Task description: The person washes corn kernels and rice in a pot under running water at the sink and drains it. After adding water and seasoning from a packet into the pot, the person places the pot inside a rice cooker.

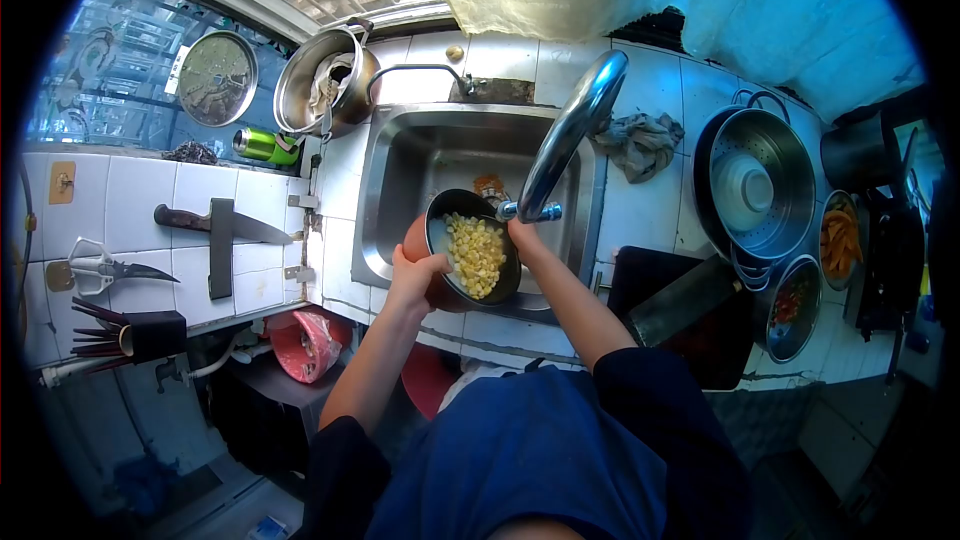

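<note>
A pot (435,289) with a dark inside and a reddish-brown outside is held tilted over the near side of the steel sink (385,125). Yellow corn kernels (477,258) and some cloudy water lie in it. My left hand (415,275) grips its left side, thumb over the rim. At the upper right rim is my right hand (522,237), closed around the edge, its fingers mostly hidden. The curved chrome faucet (578,125) reaches over the sink, its spout end just above my right hand. Orange-brown scraps (488,185) lie on the sink floor behind the pot.
Right of the sink are a crumpled grey cloth (642,145), a cleaver (680,307) on a dark board (715,350), and a colander (790,155) holding a white bowl. A steel pot (300,90) stands at back left. A knife (190,221) and scissors (100,268) hang on the left wall.
</note>
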`<state>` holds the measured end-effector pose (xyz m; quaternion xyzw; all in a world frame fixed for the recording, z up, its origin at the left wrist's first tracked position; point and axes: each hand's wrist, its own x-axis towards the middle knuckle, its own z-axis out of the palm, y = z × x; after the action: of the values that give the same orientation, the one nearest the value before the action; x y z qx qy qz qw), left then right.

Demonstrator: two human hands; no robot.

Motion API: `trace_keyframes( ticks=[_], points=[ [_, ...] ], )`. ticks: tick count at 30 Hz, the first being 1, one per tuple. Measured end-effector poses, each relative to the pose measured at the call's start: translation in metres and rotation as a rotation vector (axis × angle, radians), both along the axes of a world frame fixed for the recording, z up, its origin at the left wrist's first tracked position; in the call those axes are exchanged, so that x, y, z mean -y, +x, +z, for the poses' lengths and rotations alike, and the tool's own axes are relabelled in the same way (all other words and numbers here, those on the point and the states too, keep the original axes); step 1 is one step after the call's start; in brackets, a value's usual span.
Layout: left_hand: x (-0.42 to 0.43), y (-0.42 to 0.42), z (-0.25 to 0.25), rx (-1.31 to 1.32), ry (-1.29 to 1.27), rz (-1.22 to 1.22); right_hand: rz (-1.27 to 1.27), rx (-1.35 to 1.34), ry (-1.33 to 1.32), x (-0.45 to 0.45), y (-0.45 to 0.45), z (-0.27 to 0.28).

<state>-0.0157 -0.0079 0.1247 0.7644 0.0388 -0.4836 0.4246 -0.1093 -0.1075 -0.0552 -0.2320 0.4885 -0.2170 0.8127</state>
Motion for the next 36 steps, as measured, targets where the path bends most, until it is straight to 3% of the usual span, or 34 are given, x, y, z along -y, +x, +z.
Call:
trace_keyframes(
  ticks=[3,5,9,12,18,23,36],
  points=[
    [0.000,0.004,-0.002,0.007,0.047,-0.033,-0.007,0.014,0.025,-0.001,-0.001,0.007],
    [0.002,0.002,-0.001,0.024,0.057,-0.028,0.007,-0.066,-0.133,-0.002,0.000,0.005],
    [0.007,0.007,0.003,0.036,0.170,-0.085,-0.004,-0.002,-0.043,-0.001,0.000,0.008],
    [0.007,0.008,0.002,0.003,0.128,-0.089,0.029,-0.003,-0.113,-0.001,0.002,-0.001],
    [0.009,0.008,0.000,0.007,0.113,-0.072,-0.033,0.080,0.077,-0.001,0.003,-0.009],
    [0.013,0.009,0.003,0.001,0.159,-0.094,0.058,-0.118,-0.032,-0.003,0.004,-0.018],
    [0.022,0.008,0.009,0.043,0.210,-0.121,0.083,-0.068,0.019,-0.006,0.009,-0.032]
  ],
)
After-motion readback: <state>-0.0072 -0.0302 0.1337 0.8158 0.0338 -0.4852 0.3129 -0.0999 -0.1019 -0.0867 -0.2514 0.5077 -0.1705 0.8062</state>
